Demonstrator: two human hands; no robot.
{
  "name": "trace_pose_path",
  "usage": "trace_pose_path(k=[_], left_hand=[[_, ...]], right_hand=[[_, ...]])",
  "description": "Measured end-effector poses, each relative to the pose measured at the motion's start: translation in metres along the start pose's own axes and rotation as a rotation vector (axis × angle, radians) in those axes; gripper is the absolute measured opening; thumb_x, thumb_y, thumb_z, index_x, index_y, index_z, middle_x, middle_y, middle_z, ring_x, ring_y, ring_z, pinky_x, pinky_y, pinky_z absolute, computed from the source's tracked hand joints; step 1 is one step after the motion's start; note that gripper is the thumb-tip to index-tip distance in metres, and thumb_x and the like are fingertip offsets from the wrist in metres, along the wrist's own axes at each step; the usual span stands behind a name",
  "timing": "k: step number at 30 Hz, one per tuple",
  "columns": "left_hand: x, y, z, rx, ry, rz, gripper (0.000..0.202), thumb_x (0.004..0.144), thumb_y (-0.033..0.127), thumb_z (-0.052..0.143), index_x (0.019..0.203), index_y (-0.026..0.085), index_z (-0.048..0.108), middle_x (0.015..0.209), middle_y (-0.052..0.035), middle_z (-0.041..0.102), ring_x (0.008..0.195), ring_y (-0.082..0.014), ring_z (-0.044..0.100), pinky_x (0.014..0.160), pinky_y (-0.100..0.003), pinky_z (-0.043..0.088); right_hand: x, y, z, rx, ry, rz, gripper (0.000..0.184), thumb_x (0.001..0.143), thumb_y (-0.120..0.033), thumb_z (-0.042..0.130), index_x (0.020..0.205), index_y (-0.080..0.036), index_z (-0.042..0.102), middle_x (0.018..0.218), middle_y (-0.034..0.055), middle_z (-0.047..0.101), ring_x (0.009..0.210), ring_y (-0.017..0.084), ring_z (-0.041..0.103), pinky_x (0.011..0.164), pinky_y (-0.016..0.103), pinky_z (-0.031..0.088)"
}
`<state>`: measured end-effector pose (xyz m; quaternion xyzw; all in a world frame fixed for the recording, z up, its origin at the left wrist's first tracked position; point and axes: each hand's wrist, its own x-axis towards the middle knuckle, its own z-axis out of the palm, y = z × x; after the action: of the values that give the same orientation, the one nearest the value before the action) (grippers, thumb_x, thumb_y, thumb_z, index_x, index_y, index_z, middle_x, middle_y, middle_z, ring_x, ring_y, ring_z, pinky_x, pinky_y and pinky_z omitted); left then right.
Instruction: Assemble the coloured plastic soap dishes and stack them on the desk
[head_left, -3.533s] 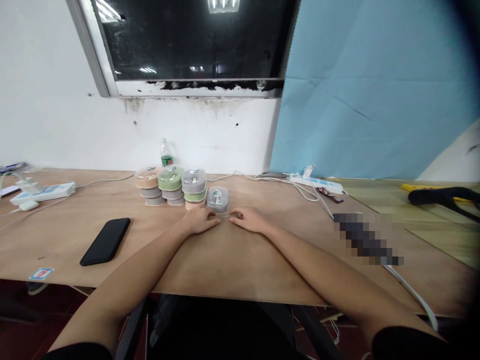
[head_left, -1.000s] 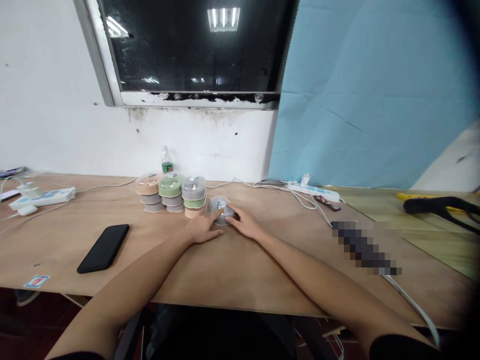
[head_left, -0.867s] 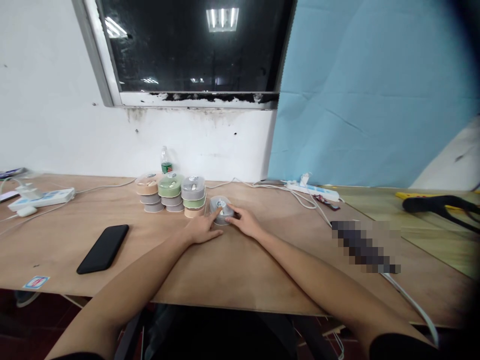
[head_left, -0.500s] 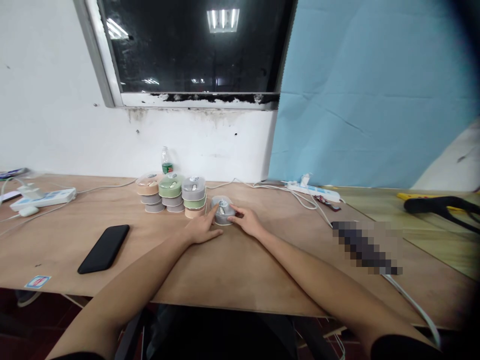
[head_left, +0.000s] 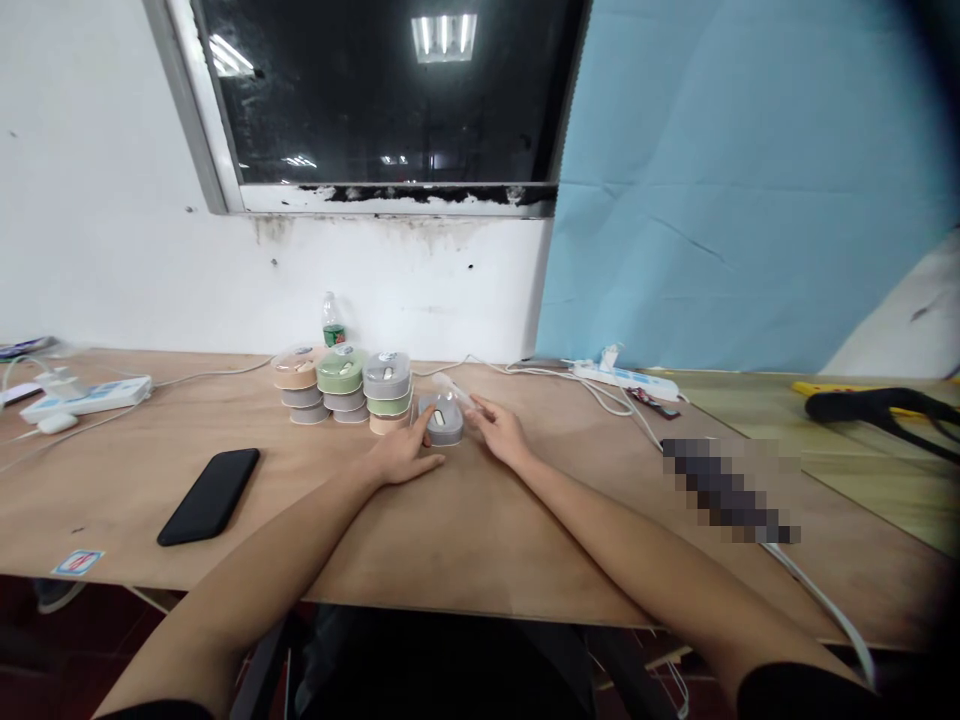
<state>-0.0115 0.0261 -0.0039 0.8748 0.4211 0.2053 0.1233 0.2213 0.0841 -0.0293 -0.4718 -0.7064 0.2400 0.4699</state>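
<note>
A small grey round container (head_left: 444, 431) stands on the wooden table in front of me, a light label strip visible in it. Its clear lid (head_left: 454, 391) is raised and tilted up at the right side. My right hand (head_left: 501, 432) pinches the lid's edge between thumb and fingers. Against the container's left side rests my left hand (head_left: 405, 455), fingers stretched out and thumb spread away along the table. To the left are stacks of similar containers, topped by an orange one (head_left: 295, 372), a green one (head_left: 340, 374) and a grey one (head_left: 386, 378).
A black phone (head_left: 210, 497) lies at the left. Power strips sit at far left (head_left: 112, 396) and back right (head_left: 637, 382), with white cables trailing. A bottle (head_left: 331, 322) stands behind the stacks. A pixelated dark object (head_left: 727, 490) lies at right.
The container's clear lid has come up off the grey base and tilted, with my right hand moving slightly up and right with it. My left hand stays almost in place.
</note>
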Motion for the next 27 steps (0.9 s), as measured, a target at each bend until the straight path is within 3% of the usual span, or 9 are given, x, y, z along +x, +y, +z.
trace_pose_path(k=[6, 11, 15, 19, 22, 27], left_hand=[[0.001, -0.003, -0.001, 0.046, -0.018, 0.013, 0.077, 0.083, 0.051, 0.050, 0.145, 0.018, 0.020, 0.105, -0.0077, 0.061, 0.093, -0.0228, 0.058, 0.083, -0.033, 0.044], [0.002, -0.003, -0.001, 0.079, -0.021, 0.045, 0.064, 0.083, 0.051, 0.050, 0.136, 0.018, 0.039, 0.107, -0.0087, 0.060, 0.096, -0.0226, 0.057, 0.087, -0.034, 0.044], [0.002, -0.003, -0.002, 0.079, -0.022, 0.041, 0.060, 0.083, 0.051, 0.051, 0.134, 0.018, 0.043, 0.107, -0.0087, 0.060, 0.096, -0.0226, 0.057, 0.087, -0.035, 0.044], [0.002, -0.002, -0.003, 0.064, -0.002, 0.037, 0.058, 0.083, 0.049, 0.052, 0.132, 0.019, 0.045, 0.106, -0.0082, 0.061, 0.095, -0.0231, 0.057, 0.087, -0.036, 0.044], [0.002, -0.002, -0.003, 0.064, 0.016, 0.044, 0.056, 0.083, 0.049, 0.052, 0.130, 0.019, 0.047, 0.104, -0.0076, 0.062, 0.094, -0.0228, 0.057, 0.085, -0.035, 0.045], [0.002, -0.002, -0.002, 0.068, 0.038, 0.031, 0.052, 0.083, 0.048, 0.052, 0.126, 0.019, 0.049, 0.101, -0.0064, 0.063, 0.092, -0.0219, 0.058, 0.082, -0.033, 0.045]], right_hand=[[0.011, 0.019, -0.015, 0.042, 0.159, 0.134, 0.051, 0.086, -0.058, 0.040, 0.105, -0.016, 0.060, 0.079, 0.0080, 0.071, 0.062, 0.018, 0.066, 0.063, 0.029, 0.050], [0.020, 0.036, -0.018, 0.048, 0.069, 0.314, 0.050, 0.087, -0.059, 0.035, 0.082, -0.015, 0.061, 0.065, 0.0068, 0.068, 0.054, 0.015, 0.063, 0.055, 0.025, 0.047], [0.021, 0.039, -0.016, -0.117, 0.020, 0.227, 0.040, 0.083, -0.053, 0.045, 0.073, -0.017, 0.059, 0.063, 0.0038, 0.066, 0.056, 0.014, 0.060, 0.055, 0.023, 0.043], [0.019, 0.037, -0.020, -0.349, 0.074, 0.135, 0.042, 0.079, -0.058, 0.051, 0.094, -0.019, 0.058, 0.064, -0.0007, 0.063, 0.059, 0.015, 0.057, 0.055, 0.024, 0.038], [0.023, 0.036, -0.019, -0.472, 0.020, 0.085, 0.048, 0.075, -0.059, 0.057, 0.108, -0.023, 0.054, 0.071, -0.0016, 0.063, 0.066, 0.016, 0.057, 0.058, 0.023, 0.036], [0.043, 0.038, -0.011, -0.590, -0.016, 0.008, 0.030, 0.083, -0.046, 0.054, 0.101, -0.022, 0.059, 0.091, 0.0039, 0.064, 0.085, 0.017, 0.058, 0.072, 0.024, 0.038]])
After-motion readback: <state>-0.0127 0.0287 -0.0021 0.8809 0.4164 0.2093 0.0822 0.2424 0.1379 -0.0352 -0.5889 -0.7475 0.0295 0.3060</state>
